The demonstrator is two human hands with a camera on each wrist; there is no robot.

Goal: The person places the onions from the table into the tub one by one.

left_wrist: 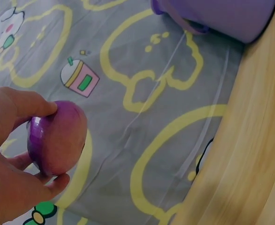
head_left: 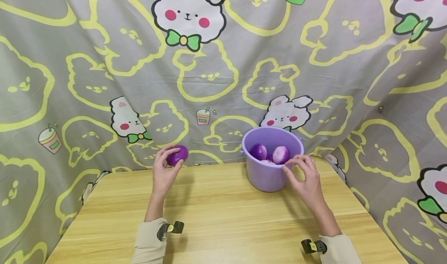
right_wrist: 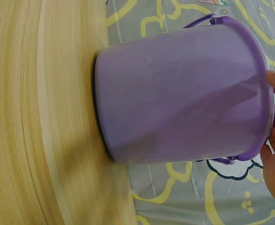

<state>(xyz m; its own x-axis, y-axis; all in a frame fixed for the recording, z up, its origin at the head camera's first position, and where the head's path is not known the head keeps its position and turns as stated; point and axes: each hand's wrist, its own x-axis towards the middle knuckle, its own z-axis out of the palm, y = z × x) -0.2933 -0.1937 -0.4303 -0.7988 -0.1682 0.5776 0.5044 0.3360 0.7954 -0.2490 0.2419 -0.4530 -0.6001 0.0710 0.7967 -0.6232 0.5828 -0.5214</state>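
Observation:
My left hand [head_left: 165, 171] grips a round, shiny purple onion [head_left: 179, 155] between thumb and fingers, raised above the table's back left part. In the left wrist view the onion [left_wrist: 60, 137] shows a duller pinkish side. On the right, a light purple bucket [head_left: 267, 176] stands upright with several purple and whitish onions [head_left: 281, 155] inside; its bottom is hidden from view. My right hand [head_left: 307, 178] pinches the near right part of the bucket's rim. The right wrist view shows the bucket's side wall [right_wrist: 179, 98] with the fingers at its rim.
The wooden table [head_left: 209, 217] reaches back to a grey curtain [head_left: 216, 81] with yellow outlines and cartoon animals, which hangs behind and along the sides. A thin handle [right_wrist: 198, 21] hangs on the bucket. Each sleeve carries a small black camera [head_left: 179, 227].

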